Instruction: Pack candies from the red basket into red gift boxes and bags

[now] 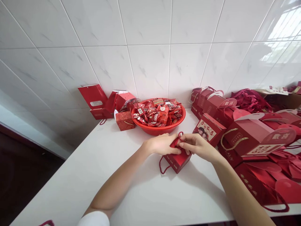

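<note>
Held box (pixel 180 161), under left hand (pixel 164 144) and right hand (pixel 197 146): gold characters, illegible.
Couple-print box (pixel 209 128), just beyond right hand: dark characters, apparently 吾家有喜.
Lower box (pixel 250 183), right of right hand: gold characters, apparently 安居乐业.
Candy wrappers (pixel 154 117), beyond left hand: lettering too small.

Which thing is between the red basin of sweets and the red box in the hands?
In the head view, the left hand lies between the red basin and the held box, touching the box.

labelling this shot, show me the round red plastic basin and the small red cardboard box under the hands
Round red plastic basin (pixel 151 130): head view, its outer front wall.
Small red cardboard box (pixel 181 160): head view, its plain red face.
</note>
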The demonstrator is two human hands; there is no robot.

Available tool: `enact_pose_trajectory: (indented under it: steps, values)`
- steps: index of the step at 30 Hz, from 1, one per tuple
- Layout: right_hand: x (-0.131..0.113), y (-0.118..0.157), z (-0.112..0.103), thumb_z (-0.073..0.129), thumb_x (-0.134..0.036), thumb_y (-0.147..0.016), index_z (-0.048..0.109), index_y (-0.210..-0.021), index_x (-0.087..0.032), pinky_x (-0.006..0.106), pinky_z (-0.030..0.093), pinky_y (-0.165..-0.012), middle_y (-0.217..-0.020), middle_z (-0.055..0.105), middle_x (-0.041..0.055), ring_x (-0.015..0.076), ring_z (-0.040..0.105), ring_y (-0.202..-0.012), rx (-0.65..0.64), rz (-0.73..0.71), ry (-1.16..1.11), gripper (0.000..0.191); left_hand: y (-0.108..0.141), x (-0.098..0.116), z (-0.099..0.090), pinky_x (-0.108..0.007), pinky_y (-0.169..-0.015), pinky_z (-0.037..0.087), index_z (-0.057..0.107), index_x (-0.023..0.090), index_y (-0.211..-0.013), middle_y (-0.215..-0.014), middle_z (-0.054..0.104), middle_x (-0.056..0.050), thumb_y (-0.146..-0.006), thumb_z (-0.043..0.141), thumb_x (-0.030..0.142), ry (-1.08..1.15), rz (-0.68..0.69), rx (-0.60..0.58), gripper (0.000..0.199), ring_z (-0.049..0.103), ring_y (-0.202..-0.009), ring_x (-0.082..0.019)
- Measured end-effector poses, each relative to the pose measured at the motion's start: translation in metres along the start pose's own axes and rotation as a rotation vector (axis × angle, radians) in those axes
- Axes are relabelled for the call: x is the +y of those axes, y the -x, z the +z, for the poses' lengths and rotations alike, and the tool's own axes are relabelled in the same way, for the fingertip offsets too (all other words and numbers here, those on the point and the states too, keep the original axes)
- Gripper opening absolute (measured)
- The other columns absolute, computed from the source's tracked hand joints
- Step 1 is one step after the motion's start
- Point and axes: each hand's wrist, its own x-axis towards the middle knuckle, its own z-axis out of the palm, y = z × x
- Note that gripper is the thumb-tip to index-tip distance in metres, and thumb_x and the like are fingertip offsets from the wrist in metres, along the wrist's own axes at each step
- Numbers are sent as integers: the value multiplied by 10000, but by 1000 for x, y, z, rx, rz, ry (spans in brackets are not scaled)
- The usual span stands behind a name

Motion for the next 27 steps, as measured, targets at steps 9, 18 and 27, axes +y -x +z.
enact_pose_trajectory:
  steps: [9, 18, 27]
  values:
    - [6, -3, 1, 660, -509, -822, 598, -760, -155, 225, 358, -496, -673, 542, -4, 92, 505, -555, 21, -30, 82, 364, -6, -18, -10, -304, -764, 532, 565, 249, -1349, -1167, 691, -60, -630, 857, 410, 336, 138, -121, 793, 676, -970, -264]
    - [8, 0, -1, 701, -535, -751, 576, -783, -176, 224, 397, -461, -576, 531, -29, 108, 527, -513, 97, -10, 17, 381, 1, -28, -13, -306, -650, 568, 569, 235, -1359, -1400, 559, -184, -508, 938, 194, 798, 38, -1, 928, 704, -694, -152]
    - [-17, 7, -4, 751, -576, -738, 604, -811, -160, 253, 472, -572, -628, 615, -4, 118, 574, -572, 124, -125, -2, 446, 31, 25, -22, -440, -949, 550, 629, 201, -1224, -1390, 591, -158, -795, 800, 336, 1193, 298, 259, 481, 692, -1081, -270]
